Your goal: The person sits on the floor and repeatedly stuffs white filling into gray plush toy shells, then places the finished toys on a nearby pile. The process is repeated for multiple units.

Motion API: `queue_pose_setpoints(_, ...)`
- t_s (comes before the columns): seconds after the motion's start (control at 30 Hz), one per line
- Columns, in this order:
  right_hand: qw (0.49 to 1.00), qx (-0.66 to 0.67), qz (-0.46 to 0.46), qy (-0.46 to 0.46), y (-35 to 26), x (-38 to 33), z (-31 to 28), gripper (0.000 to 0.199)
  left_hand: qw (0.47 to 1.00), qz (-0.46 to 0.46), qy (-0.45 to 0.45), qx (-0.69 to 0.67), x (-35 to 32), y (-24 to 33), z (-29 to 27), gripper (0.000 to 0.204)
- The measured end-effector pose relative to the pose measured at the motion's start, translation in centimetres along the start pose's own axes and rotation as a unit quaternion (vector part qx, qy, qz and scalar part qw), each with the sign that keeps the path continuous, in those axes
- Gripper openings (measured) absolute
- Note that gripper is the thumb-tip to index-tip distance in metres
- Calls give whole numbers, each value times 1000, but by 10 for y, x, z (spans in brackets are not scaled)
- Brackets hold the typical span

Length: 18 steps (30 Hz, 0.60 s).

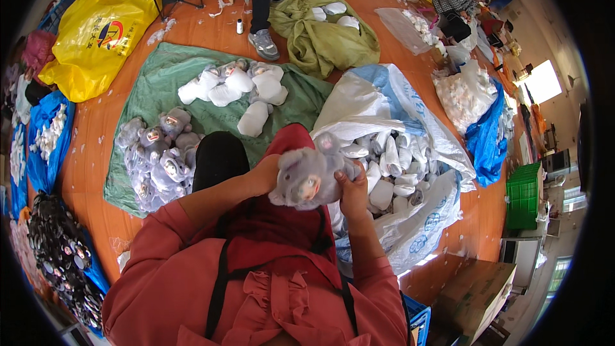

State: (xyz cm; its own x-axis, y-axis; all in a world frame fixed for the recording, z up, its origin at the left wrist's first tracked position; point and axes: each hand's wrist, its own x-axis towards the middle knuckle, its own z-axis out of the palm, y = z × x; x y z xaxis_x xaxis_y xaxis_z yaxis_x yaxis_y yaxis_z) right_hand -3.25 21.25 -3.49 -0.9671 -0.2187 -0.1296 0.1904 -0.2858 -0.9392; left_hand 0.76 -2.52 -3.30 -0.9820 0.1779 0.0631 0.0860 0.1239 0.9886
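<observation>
A grey plush toy head (306, 179) with a pale face is held up above my lap between both hands. My left hand (264, 174) grips it at its left side, the fingers mostly hidden behind the plush. On the other side my right hand (352, 189) has its thumb pressed on a grey part of the toy. Left of my knees lies a pile of similar grey plush toys (160, 163) on a green sheet (144, 80). Several white stuffed pieces (224, 90) rest farther up that sheet.
To my right, an opened white woven sack (416, 218) holds many grey-white pieces (391, 166). A cardboard box (474, 295) and a green crate (523, 197) stand at right. Ahead are an olive sack (307, 38) and another person's shoe (263, 45). Dark plush pieces (57, 256) lie far left.
</observation>
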Motion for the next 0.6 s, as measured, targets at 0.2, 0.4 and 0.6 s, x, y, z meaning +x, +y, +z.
queue_pose_setpoints(0.2,997,49,-16,60,7,4,3,15,986,-110,72,100,-10,45,-11,19)
queue_pose_setpoints(0.4,990,-7,140,24,14,10,6,22,898,307,-19,315,-18,29,-17,23)
queue_pose_setpoints(0.6,972,-88,214,-45,25,9,-5,30,792,434,-149,404,-28,42,-27,24)
